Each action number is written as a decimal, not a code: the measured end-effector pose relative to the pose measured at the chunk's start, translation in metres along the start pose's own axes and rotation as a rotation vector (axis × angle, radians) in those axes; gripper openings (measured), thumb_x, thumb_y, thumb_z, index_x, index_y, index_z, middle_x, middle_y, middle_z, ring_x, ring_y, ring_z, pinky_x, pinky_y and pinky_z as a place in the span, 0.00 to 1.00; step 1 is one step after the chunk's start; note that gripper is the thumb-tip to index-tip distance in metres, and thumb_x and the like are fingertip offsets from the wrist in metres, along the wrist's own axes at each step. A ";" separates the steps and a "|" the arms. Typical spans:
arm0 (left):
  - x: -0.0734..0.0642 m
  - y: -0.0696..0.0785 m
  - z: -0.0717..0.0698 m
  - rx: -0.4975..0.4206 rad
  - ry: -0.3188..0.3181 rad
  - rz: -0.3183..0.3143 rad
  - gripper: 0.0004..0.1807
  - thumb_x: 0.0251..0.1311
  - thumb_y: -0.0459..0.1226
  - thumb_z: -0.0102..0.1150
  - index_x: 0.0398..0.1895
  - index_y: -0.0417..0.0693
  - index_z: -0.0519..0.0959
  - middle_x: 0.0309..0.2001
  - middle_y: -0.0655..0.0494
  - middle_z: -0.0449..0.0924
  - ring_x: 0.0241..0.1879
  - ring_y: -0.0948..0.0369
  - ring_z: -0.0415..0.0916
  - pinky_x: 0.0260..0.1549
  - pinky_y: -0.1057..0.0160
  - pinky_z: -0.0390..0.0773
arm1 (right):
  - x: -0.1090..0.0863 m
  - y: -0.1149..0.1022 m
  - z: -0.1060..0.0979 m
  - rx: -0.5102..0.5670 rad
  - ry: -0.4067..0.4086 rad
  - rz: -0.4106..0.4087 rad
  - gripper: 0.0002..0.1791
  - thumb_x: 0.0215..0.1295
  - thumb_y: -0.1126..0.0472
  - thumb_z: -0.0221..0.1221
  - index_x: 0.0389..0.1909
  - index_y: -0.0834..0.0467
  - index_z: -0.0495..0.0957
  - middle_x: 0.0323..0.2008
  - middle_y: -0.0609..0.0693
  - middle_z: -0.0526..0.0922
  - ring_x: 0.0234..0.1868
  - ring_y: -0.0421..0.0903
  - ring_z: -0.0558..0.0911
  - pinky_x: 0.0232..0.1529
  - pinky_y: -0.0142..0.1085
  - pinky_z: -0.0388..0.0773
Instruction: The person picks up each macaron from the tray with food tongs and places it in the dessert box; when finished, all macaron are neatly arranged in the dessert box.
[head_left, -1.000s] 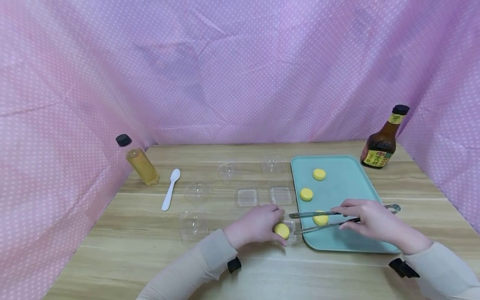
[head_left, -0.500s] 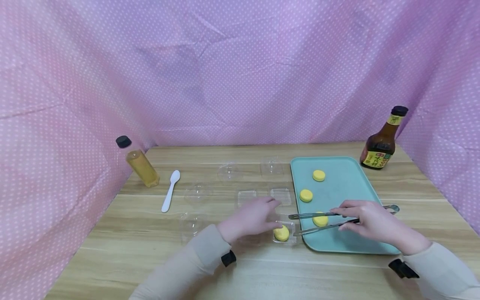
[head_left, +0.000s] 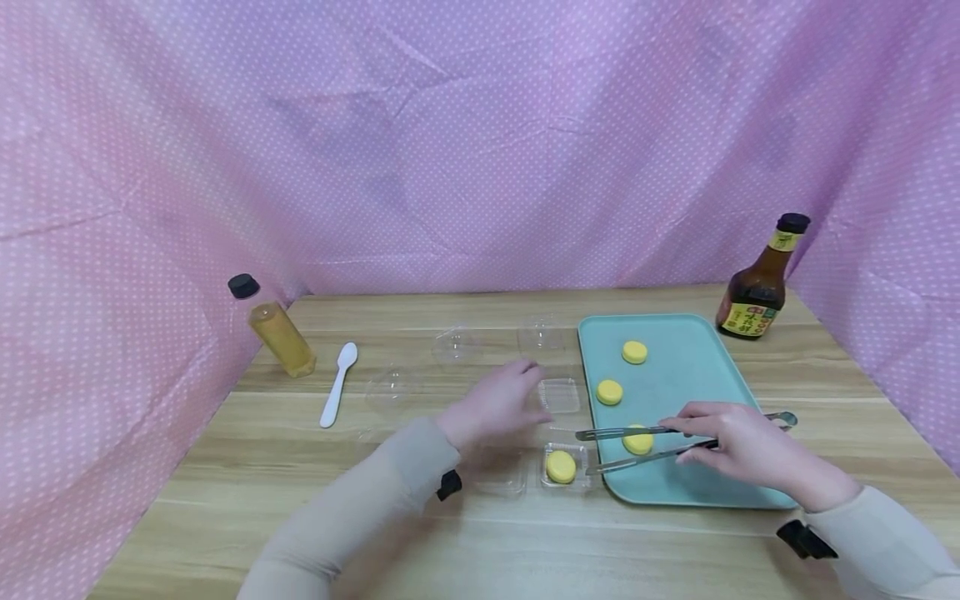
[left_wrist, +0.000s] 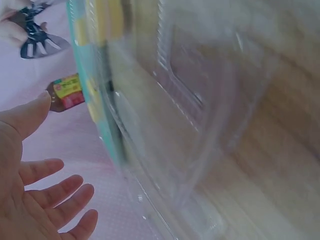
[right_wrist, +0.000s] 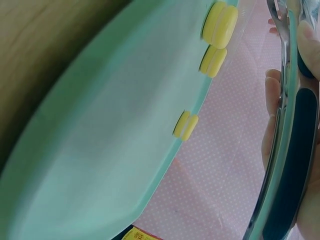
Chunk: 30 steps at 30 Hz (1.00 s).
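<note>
My right hand (head_left: 742, 437) grips metal tongs (right_wrist: 290, 165) with dark handle grips, their parted arms reaching over the left part of the mint-green tray (head_left: 686, 367). One yellow macaron (head_left: 637, 439) on the tray shows between the tong arms; two more macarons (head_left: 610, 392) lie farther back. Left of the tongs' tips, another macaron (head_left: 561, 467) sits in a small clear plastic container (head_left: 585, 481). My left hand (head_left: 495, 406) hovers over the clear containers with nothing in it; its fingers are spread in the left wrist view. Beside it lies a container base (head_left: 559, 397).
Several clear domed lids (head_left: 457, 343) lie left and behind on the wooden table (head_left: 225, 500). A white spoon (head_left: 339, 385) and a bottle of yellowish liquid (head_left: 281, 333) stand at the left. A brown sauce bottle (head_left: 757, 292) is behind the tray; pink dotted cloth (head_left: 480, 167) surrounds the table.
My left hand has left the macaron in the container and moved left and away from me. My right hand and the tongs have stayed almost still.
</note>
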<state>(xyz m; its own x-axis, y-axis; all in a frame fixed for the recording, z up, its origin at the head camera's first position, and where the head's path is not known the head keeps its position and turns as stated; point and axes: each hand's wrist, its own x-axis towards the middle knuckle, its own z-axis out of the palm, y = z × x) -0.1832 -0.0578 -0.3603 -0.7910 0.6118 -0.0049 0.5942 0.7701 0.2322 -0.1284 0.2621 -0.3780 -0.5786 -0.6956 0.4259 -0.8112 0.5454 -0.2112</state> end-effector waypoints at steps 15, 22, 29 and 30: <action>0.028 -0.009 0.006 0.044 -0.097 -0.067 0.43 0.53 0.58 0.61 0.68 0.47 0.62 0.67 0.47 0.63 0.66 0.50 0.63 0.66 0.43 0.60 | 0.000 0.000 0.002 -0.011 0.003 -0.008 0.25 0.39 0.61 0.73 0.44 0.56 0.83 0.33 0.43 0.82 0.29 0.29 0.74 0.26 0.18 0.66; 0.033 -0.007 0.008 0.057 -0.126 -0.086 0.44 0.52 0.59 0.62 0.69 0.48 0.62 0.68 0.47 0.61 0.66 0.50 0.62 0.67 0.45 0.58 | 0.000 0.001 0.002 0.001 0.005 -0.015 0.24 0.39 0.62 0.73 0.44 0.56 0.83 0.33 0.43 0.82 0.29 0.29 0.74 0.26 0.18 0.66; 0.035 -0.007 0.010 0.069 -0.141 -0.079 0.43 0.53 0.58 0.62 0.68 0.49 0.63 0.66 0.48 0.64 0.64 0.50 0.65 0.67 0.46 0.60 | -0.001 0.003 0.002 0.017 0.003 -0.028 0.24 0.40 0.61 0.73 0.44 0.57 0.83 0.34 0.44 0.82 0.29 0.29 0.74 0.26 0.18 0.66; 0.035 -0.007 0.010 0.070 -0.145 -0.079 0.42 0.53 0.58 0.62 0.68 0.49 0.63 0.66 0.48 0.64 0.64 0.50 0.65 0.67 0.47 0.60 | -0.001 0.003 0.002 0.016 0.003 -0.028 0.24 0.40 0.61 0.73 0.44 0.57 0.83 0.34 0.44 0.82 0.29 0.29 0.74 0.26 0.18 0.66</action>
<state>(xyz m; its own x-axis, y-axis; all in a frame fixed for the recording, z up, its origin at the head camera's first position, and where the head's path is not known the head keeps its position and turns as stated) -0.2138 -0.0397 -0.3717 -0.8091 0.5650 -0.1614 0.5442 0.8242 0.1570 -0.1305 0.2634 -0.3814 -0.5553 -0.7093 0.4342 -0.8284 0.5179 -0.2134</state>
